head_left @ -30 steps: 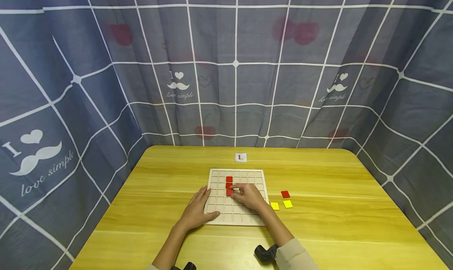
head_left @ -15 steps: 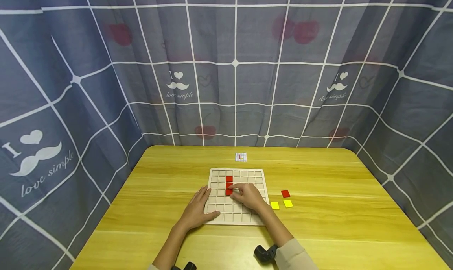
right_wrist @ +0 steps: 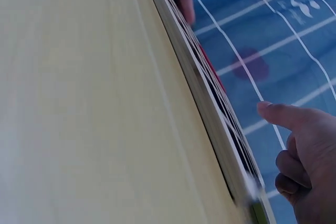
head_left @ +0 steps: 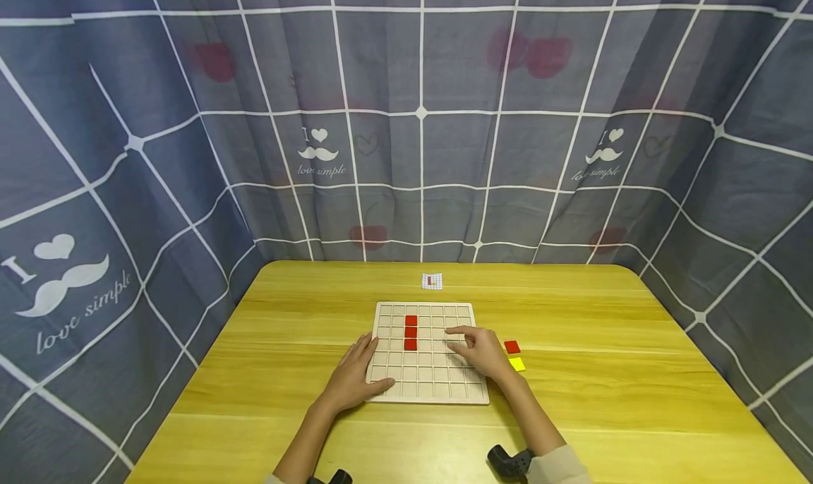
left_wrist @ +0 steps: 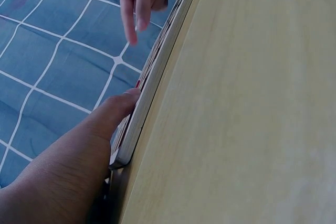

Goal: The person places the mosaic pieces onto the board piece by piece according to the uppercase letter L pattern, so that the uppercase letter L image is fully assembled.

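A pale wooden grid board (head_left: 438, 392) lies flat, with three red square tiles (head_left: 411, 332) set in a column left of its middle. My left hand (head_left: 352, 374) rests along the board's left side, fingers straight; in the left wrist view its thumb (left_wrist: 113, 111) touches the board's edge. Over the right part of the board is my right hand (head_left: 479, 352), thumb and index finger apart and nothing between them. Just right of it lie a loose red tile (head_left: 512, 347) and a yellow tile (head_left: 517, 365). A second yellow tile is hidden behind the right hand and forearm.
A small printed grid card (head_left: 432, 281) lies behind the board on the wooden table (head_left: 305, 307). A grey-blue curtain (head_left: 394, 152) with white lines hangs around the back and sides. Black devices (head_left: 508, 461) sit at both wrists.
My right hand has drawn back from the lowest red tile and moved right, and that tile stays on the board. It now covers one yellow tile. The left hand has not moved.
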Demonstrator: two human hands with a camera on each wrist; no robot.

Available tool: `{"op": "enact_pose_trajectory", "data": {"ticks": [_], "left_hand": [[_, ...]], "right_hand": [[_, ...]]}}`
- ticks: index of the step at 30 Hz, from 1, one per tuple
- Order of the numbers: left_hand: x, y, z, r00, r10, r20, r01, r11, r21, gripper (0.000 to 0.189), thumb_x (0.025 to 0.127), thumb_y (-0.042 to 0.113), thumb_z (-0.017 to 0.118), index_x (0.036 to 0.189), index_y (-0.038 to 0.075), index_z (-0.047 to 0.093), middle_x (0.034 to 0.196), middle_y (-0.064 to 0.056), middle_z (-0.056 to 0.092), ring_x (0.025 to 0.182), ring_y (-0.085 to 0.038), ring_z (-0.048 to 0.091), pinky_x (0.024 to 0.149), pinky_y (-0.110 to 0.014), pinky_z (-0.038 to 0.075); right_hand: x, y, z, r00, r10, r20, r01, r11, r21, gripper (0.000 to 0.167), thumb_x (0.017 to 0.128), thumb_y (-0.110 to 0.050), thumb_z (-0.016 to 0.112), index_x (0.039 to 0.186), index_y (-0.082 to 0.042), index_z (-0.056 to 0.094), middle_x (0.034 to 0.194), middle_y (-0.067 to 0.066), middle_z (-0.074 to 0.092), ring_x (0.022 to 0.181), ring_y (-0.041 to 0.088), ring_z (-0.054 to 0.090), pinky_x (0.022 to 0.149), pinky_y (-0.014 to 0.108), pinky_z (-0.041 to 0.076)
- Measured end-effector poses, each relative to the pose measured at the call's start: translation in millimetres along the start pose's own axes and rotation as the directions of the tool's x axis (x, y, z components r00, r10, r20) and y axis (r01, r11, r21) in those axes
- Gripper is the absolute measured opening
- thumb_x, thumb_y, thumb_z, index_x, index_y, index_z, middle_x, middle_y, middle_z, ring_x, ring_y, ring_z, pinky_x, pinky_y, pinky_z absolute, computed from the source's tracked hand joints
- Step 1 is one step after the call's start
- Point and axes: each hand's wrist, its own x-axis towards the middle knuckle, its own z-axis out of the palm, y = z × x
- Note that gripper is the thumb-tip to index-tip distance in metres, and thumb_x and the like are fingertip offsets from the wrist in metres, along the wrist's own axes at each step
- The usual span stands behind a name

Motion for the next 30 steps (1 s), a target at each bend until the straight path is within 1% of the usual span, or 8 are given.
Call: {"op": "enact_pose_trajectory", "data": {"ticks": [6,11,14,18,21,25,29,30], "left_hand": [[-1.2,-1.3,0.9,1.0,0.026,-0.015,-0.026,1.0,0.004,0.091,0.077,0.056,0.064,0.142,-0.001,0.033,0.147,-0.019,0.025,0.134,-0.038,0.021,0.102,-0.058,0.023],[-1.0,-1.2,0.8,1.0,0.028,-0.014,-0.028,1.0,-0.002,0.093,0.077,0.057,0.064,0.142,-0.001,0.032,0.148,-0.019,0.025,0.135,-0.037,0.02,0.102,-0.058,0.023],[-0.5,-1.8,1.2,1.0,0.025,-0.018,-0.025,1.0,0.001,0.093,0.077,0.057,0.064,0.142,0.0,0.032,0.148,-0.018,0.025,0.135,-0.036,0.02,0.103,-0.057,0.023],[0.2,-3.2,1.9,0.999,0.022,-0.026,-0.022,1.0,0.005,0.092,0.077,0.057,0.065,0.142,0.0,0.033,0.148,-0.018,0.025,0.135,-0.035,0.021,0.103,-0.056,0.023],[0.3,-3.8,2.3,0.999,0.025,-0.026,-0.024,1.0,0.011,0.092,0.077,0.056,0.065,0.142,0.0,0.033,0.148,-0.018,0.025,0.135,-0.036,0.021,0.103,-0.056,0.023],[0.0,-3.6,2.1,1.0,0.008,-0.011,-0.008,1.0,0.014,0.093,0.077,0.059,0.063,0.143,0.002,0.032,0.149,-0.016,0.023,0.136,-0.033,0.019,0.103,-0.056,0.023],[0.2,-3.2,1.9,1.0,-0.012,0.005,0.012,1.0,0.008,0.093,0.077,0.059,0.062,0.144,0.004,0.03,0.15,-0.013,0.021,0.137,-0.031,0.016,0.105,-0.054,0.021],[0.2,-3.3,1.9,1.0,-0.007,0.004,0.007,1.0,0.006,0.093,0.077,0.059,0.063,0.144,0.003,0.03,0.15,-0.014,0.022,0.137,-0.032,0.017,0.104,-0.055,0.021]], "right_hand": [[-11.0,16,-32,0.996,0.058,-0.062,-0.057,0.998,0.018,0.026,0.08,-0.019,0.073,0.105,-0.009,0.071,0.048,-0.007,0.029,0.042,0.003,0.021,0.039,0.02,0.022],[-21.5,34,-60,0.986,0.128,-0.109,-0.129,0.992,0.001,0.03,0.082,-0.023,0.072,0.108,-0.009,0.069,0.048,-0.005,0.029,0.042,0.005,0.021,0.039,0.022,0.025],[-28.2,44,-75,0.978,0.163,-0.126,-0.164,0.986,0.006,0.031,0.082,-0.024,0.071,0.109,-0.009,0.069,0.048,-0.004,0.029,0.041,0.007,0.02,0.038,0.023,0.024],[-37.5,57,-90,0.973,0.207,-0.097,-0.205,0.978,0.029,0.035,0.082,-0.026,0.07,0.112,-0.008,0.067,0.047,-0.003,0.028,0.04,0.007,0.02,0.036,0.022,0.022],[-42.7,65,-97,0.971,0.235,-0.042,-0.234,0.972,0.037,0.039,0.082,-0.03,0.071,0.114,-0.008,0.066,0.047,-0.003,0.03,0.039,0.007,0.02,0.037,0.022,0.023],[-45.7,70,-101,0.968,0.251,0.011,-0.251,0.967,0.042,0.041,0.08,-0.031,0.072,0.115,-0.01,0.066,0.047,-0.002,0.032,0.04,0.007,0.022,0.038,0.023,0.024],[-46.6,72,-101,0.969,0.244,0.027,-0.244,0.97,0.015,0.039,0.079,-0.03,0.073,0.113,-0.013,0.068,0.049,-0.003,0.032,0.042,0.008,0.022,0.041,0.022,0.024],[-46.8,72,-101,0.97,0.242,0.03,-0.242,0.97,0.0,0.038,0.079,-0.03,0.073,0.112,-0.014,0.068,0.05,-0.003,0.032,0.043,0.008,0.023,0.041,0.022,0.024]]}}
